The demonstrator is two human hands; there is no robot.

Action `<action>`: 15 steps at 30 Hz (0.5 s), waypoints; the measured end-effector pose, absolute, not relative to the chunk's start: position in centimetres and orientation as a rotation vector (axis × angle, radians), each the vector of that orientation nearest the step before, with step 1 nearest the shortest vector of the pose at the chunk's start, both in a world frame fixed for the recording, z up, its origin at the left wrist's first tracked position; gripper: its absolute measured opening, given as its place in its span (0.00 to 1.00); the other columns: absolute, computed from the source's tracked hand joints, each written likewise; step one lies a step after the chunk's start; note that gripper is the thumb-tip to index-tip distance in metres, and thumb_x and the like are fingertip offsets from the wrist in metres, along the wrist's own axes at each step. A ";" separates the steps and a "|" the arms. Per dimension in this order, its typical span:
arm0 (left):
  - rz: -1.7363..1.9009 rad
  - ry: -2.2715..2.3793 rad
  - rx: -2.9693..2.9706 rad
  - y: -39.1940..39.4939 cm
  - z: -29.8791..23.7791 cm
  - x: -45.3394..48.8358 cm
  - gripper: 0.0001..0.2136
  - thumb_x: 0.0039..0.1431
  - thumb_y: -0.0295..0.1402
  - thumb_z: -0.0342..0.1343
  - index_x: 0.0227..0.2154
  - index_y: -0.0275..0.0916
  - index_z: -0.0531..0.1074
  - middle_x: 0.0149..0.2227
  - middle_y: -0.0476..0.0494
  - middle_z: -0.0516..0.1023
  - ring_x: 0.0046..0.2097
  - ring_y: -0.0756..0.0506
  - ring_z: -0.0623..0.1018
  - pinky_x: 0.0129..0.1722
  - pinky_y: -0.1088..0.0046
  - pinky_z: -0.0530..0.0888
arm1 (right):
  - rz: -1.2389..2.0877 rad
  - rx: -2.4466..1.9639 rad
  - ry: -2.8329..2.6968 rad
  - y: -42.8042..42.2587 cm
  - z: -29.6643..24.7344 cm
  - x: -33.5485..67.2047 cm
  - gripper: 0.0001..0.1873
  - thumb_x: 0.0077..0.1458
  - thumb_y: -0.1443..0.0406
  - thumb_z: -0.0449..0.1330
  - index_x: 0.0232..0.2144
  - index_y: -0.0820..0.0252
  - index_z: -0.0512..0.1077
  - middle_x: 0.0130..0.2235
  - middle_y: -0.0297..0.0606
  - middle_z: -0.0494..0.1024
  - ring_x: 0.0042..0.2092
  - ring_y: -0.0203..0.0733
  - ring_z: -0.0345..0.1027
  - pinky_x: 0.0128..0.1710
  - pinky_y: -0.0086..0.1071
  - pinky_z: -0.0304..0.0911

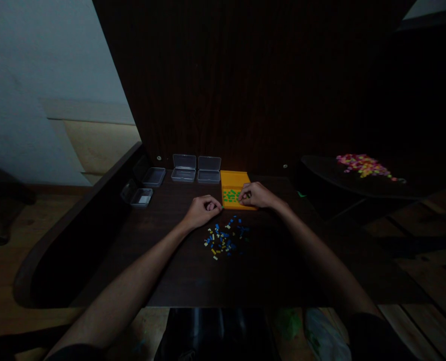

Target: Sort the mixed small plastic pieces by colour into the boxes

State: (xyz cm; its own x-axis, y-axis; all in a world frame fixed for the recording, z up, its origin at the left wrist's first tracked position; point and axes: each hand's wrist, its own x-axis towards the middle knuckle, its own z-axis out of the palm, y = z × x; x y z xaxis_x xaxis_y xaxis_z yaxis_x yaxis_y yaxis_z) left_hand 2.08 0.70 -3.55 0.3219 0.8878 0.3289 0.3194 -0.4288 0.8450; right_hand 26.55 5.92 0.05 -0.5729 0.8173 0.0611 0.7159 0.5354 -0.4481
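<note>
An open orange box [233, 176] lies on the dark table [178, 271], with several small green pieces [230, 196] in its near half. My right hand [256, 195] rests on the box's near right corner, fingers curled in a pinch over the green pieces; what it pinches is too small to make out. My left hand [203, 210] sits just left of the box, fingers curled closed, a tiny green bit at its fingertips. A loose scatter of blue and yellow pieces [226, 239] lies on the table just in front of both hands.
Two open clear plastic boxes [196, 168] stand behind the orange box, and two more [148, 185] sit at the left near the table's raised edge. A pile of pink and yellow pieces [363, 165] lies on a dark round surface at the right.
</note>
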 end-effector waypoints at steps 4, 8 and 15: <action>1.081 1.076 1.918 0.7 -3.6 2.1 0.06 0.48 0.31 0.58 0.26 0.34 0.77 0.22 0.52 0.65 0.25 0.53 0.63 0.26 0.77 0.61 | 0.607 -1.322 -2.501 6.0 0.0 26.7 0.07 0.42 0.67 0.64 0.28 0.63 0.79 0.29 0.35 0.75 0.30 0.35 0.65 0.29 0.27 0.58; 1.079 1.074 1.919 0.7 -3.6 2.1 0.06 0.48 0.32 0.58 0.26 0.35 0.77 0.22 0.52 0.66 0.25 0.53 0.63 0.26 0.77 0.60 | 0.662 -1.323 -2.499 6.1 0.0 26.9 0.07 0.42 0.66 0.65 0.28 0.63 0.79 0.28 0.34 0.75 0.30 0.35 0.65 0.29 0.26 0.58; 1.058 1.087 1.923 0.8 -3.7 2.1 0.06 0.49 0.32 0.58 0.27 0.35 0.78 0.22 0.52 0.65 0.25 0.53 0.63 0.26 0.77 0.60 | 0.655 -1.304 -2.493 6.0 0.1 27.3 0.09 0.44 0.65 0.63 0.30 0.64 0.79 0.28 0.35 0.74 0.29 0.35 0.64 0.28 0.27 0.57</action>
State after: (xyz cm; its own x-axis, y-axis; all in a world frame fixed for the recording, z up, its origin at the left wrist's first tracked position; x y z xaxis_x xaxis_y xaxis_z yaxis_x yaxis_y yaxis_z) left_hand 2.07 0.78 -3.74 0.3211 0.8925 0.3167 0.3409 -0.4209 0.8406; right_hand 27.28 6.03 0.12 -0.5671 0.8235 0.0146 0.7100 0.4977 -0.4982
